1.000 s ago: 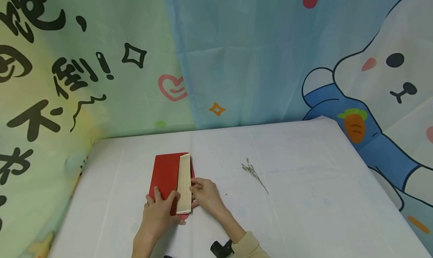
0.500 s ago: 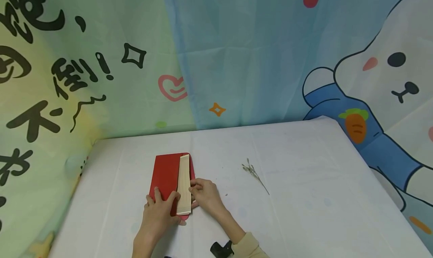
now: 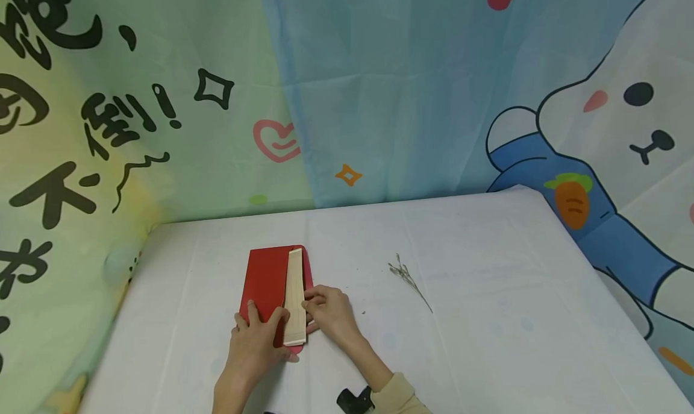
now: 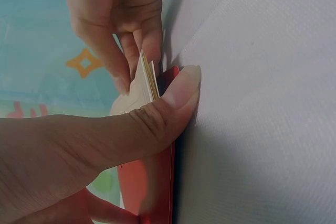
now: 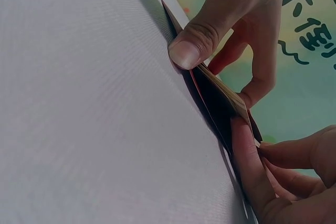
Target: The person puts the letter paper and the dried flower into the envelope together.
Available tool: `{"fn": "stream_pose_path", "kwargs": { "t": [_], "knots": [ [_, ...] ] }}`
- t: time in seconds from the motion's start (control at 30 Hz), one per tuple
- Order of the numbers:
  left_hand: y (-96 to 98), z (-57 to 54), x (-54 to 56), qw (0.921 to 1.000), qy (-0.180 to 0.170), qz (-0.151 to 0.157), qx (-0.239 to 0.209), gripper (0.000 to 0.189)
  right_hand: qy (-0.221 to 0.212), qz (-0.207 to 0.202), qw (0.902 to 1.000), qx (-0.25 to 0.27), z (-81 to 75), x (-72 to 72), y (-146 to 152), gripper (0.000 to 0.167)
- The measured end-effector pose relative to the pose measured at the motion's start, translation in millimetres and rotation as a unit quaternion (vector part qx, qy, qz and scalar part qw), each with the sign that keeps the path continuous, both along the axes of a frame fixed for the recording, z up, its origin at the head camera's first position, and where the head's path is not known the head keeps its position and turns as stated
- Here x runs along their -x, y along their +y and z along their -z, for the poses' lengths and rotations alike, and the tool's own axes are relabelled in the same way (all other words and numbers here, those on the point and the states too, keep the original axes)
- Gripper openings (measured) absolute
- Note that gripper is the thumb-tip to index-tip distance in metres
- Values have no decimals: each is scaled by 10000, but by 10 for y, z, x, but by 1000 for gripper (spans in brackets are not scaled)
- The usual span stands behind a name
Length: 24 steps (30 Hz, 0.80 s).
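A red envelope (image 3: 265, 278) lies on the white-covered table, with its flap open at the right. A strip of cream folded paper (image 3: 295, 299) sticks out of its opening, and the layered edges show in the left wrist view. My left hand (image 3: 253, 345) grips the near end of the envelope, thumb at the near edge and fingers bent over the top. My right hand (image 3: 331, 311) pinches the right edge of the cream paper. In the right wrist view, one right-hand finger (image 5: 247, 148) lies against the dark underside; part of the paper is hidden inside the envelope.
A dried flower sprig (image 3: 405, 275) lies on the white tablecloth (image 3: 488, 317) right of the hands. Near the right sleeve is a black object (image 3: 353, 400), probably wrist gear. A printed cloth backdrop (image 3: 379, 100) stands behind the table and at both sides.
The cream paper has slid slightly left into the envelope, so its visible strip is a bit narrower. My right fingers have shifted left with it; my left hand stays put.
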<state>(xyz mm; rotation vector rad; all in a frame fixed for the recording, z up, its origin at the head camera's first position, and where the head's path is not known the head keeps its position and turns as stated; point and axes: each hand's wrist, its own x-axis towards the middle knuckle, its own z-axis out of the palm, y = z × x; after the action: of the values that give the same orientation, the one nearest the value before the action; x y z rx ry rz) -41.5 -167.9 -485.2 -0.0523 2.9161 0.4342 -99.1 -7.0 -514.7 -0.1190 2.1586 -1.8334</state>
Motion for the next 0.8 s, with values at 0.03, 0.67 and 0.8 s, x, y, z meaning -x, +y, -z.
{"fn": "stream_pose_path", "kwargs": {
  "t": [0.03,0.67,0.8],
  "knots": [
    [0,-1,-1,10000,7,-1,-4,74,-8,11,10000,4,0,1,-2,20],
    [-18,1,-22,9999,92,75,-49,74,-1,-9,9999,134,11,-17,-34,17],
    [-14,6,-21,9999,82,59,-54,75,-1,-33,10000,83,8,-23,-48,16]
  ]
}}
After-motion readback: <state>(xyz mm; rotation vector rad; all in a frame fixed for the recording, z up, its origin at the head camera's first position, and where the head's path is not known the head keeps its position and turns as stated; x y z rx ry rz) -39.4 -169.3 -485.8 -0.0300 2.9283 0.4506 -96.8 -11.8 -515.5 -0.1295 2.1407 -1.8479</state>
